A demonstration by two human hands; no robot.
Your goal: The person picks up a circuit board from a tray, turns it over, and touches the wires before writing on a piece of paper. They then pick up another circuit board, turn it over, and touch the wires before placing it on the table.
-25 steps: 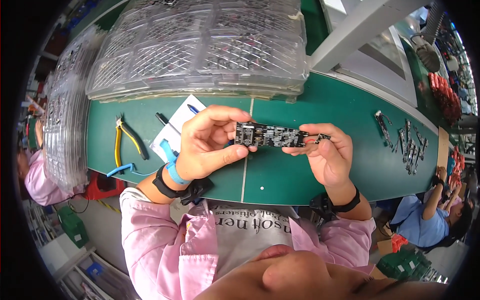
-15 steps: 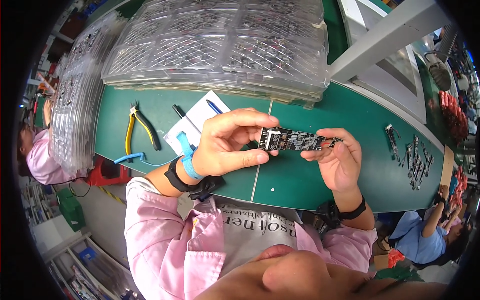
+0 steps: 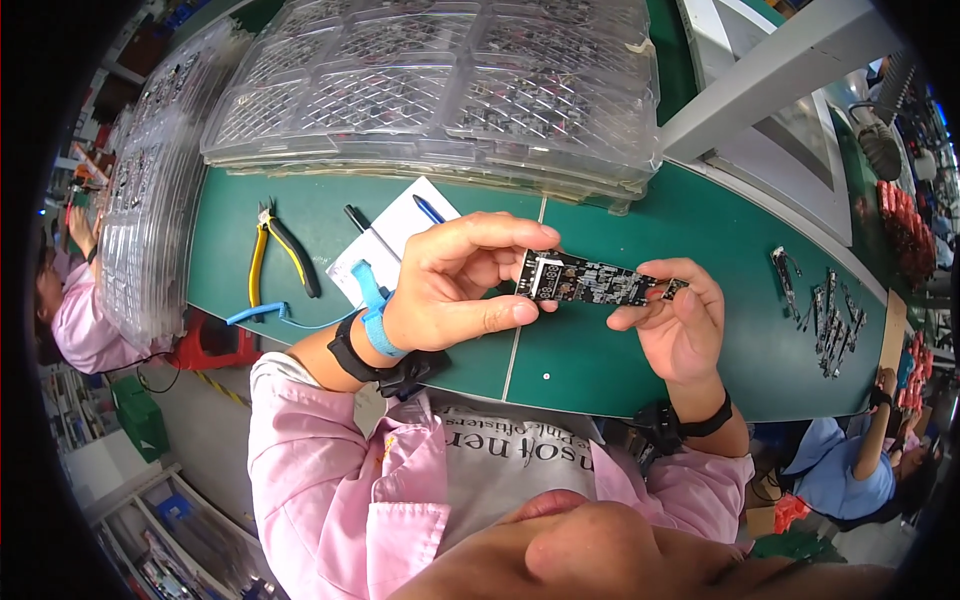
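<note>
Between my two hands, above the green table, is a long black circuit board (image 3: 600,283) crowded with small parts, with a white-framed display piece near its left end. My left hand (image 3: 465,280) pinches that left end between thumb and fingers, and a blue strap circles the wrist. The narrow right end sits in the fingers of my right hand (image 3: 685,315), thumb and fingertips closed on it. Left of my hands lie yellow-and-black cutting pliers (image 3: 283,255). A white paper (image 3: 400,230) with a blue pen (image 3: 428,209) and a dark pen (image 3: 357,219) is beside my left hand.
Stacked clear plastic trays (image 3: 420,110) of parts fill the back; another tall stack (image 3: 155,210) stands at the left. Several slim circuit boards (image 3: 832,325) lie at the right, near a grey metal frame (image 3: 770,80). Other people work at both sides.
The circuit board has tilted slightly in my hands, its right end a little lower. My hands stay in nearly the same place. The person at the left has shifted a hand.
</note>
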